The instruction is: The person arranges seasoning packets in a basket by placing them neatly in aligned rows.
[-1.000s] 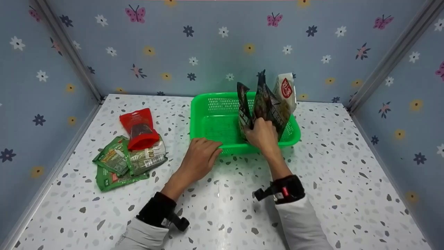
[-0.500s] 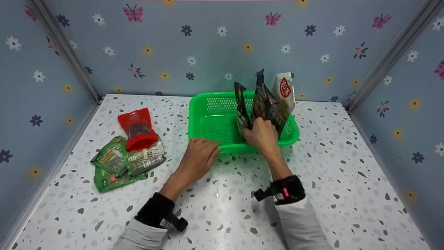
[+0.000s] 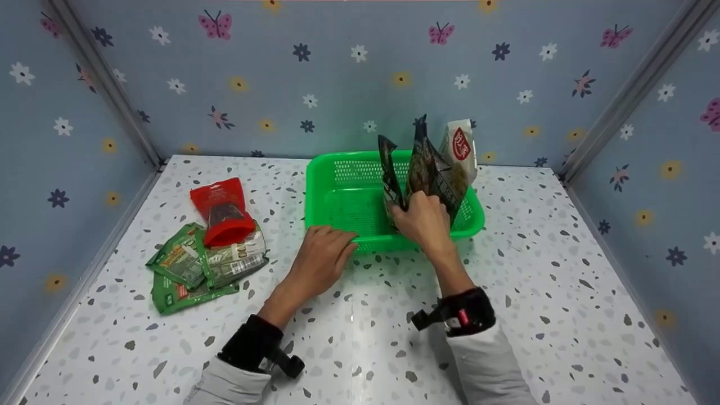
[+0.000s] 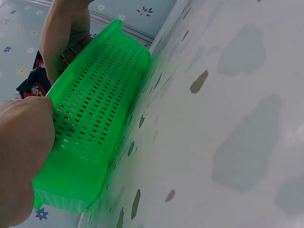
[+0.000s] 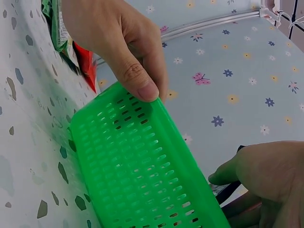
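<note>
A green plastic basket [image 3: 349,211] stands against the back wall. My left hand [image 3: 325,256] grips its near rim at the left; in the right wrist view the left thumb [image 5: 142,88] lies outside the wall. My right hand [image 3: 423,222] is inside the basket at the right, fingers curled at the lower part of an upright dark food bag [image 3: 430,166]. Just left of it another dark bag [image 3: 389,169] leans by the right thumb. The fingertips are hidden among the bags. Behind them at the right stands a white bag [image 3: 461,149] with a red label.
On the table [image 3: 360,337] at the left lie several green packets [image 3: 179,261], overlapping, with a red pouch [image 3: 225,211] on top. Flower-patterned walls [image 3: 337,73] enclose the back and both sides. The left part of the basket shows its bare floor.
The left dark bag and my right thumb have shifted very slightly left. Both hands otherwise keep their places at the basket.
</note>
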`<state>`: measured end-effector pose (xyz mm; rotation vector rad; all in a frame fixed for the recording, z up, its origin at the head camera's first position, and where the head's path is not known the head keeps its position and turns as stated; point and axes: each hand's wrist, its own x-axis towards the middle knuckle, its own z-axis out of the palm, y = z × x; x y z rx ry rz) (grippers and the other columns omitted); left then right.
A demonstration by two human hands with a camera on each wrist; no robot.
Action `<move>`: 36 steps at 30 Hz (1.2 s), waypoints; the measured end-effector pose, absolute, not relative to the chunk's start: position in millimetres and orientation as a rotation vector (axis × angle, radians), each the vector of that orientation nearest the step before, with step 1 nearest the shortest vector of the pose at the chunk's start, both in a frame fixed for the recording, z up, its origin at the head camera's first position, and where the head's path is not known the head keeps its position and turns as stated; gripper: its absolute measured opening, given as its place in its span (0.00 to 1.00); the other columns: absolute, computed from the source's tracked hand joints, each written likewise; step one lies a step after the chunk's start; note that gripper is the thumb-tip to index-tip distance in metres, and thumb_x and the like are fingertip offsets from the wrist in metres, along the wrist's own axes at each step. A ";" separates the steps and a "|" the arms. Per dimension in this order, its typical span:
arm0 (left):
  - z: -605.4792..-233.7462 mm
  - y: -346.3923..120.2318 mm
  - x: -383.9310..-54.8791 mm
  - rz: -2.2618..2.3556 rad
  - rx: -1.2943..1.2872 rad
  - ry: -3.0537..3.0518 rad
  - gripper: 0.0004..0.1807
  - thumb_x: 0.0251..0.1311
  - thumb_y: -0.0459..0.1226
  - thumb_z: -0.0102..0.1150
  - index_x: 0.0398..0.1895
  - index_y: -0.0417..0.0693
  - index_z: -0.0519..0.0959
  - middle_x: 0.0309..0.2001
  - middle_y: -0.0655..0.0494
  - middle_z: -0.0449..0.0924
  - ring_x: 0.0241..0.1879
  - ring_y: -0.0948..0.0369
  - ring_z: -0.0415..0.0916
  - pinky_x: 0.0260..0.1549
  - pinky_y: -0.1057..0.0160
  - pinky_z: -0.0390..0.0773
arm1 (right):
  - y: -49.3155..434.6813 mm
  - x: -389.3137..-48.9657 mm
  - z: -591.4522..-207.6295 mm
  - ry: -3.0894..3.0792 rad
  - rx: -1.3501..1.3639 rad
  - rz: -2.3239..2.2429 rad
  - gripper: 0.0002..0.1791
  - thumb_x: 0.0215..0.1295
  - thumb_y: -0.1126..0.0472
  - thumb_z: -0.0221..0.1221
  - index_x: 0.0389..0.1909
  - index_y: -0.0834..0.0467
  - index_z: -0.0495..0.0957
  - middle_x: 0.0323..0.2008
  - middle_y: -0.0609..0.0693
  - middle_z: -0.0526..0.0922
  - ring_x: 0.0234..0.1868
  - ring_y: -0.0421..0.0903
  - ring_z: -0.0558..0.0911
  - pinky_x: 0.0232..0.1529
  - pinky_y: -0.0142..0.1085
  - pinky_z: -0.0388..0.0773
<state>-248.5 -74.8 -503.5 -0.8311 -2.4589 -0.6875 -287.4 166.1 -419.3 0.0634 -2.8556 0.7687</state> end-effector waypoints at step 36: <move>-501.9 -74.2 -247.0 -0.686 -0.837 -2.508 0.17 0.87 0.45 0.57 0.64 0.48 0.88 0.55 0.50 0.95 0.55 0.48 0.87 0.63 0.43 0.78 | 191.7 -313.8 -446.8 -3.165 0.167 0.974 0.16 0.81 0.63 0.48 0.60 0.65 0.77 0.34 0.53 0.73 0.36 0.53 0.76 0.45 0.49 0.73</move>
